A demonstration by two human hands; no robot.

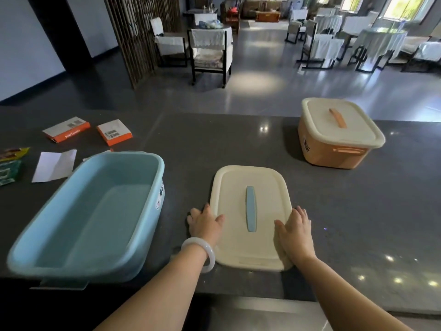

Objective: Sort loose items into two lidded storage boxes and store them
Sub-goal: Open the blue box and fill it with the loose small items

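Two bare forearms reach forward over a dark grey stone counter (214, 139). The left hand (205, 223), with a pale white bangle (200, 254) at its wrist, and the right hand (296, 230) rest with loosely straight fingers on the two long edges of a cream rectangular plastic lid with a blue strip handle (233, 187). The thumbs lie on top, and neither hand is clenched. The lid lies flat on the counter. Just left of the lid stands an open light blue plastic storage box (152, 161). Beyond the lid to the right sits an orange plastic storage box with its cream lid on (334, 134). Far left of the lid lie two orange-and-white cartons (66, 129) (114, 131), a folded white paper (55, 166) and a green packet (8, 170).
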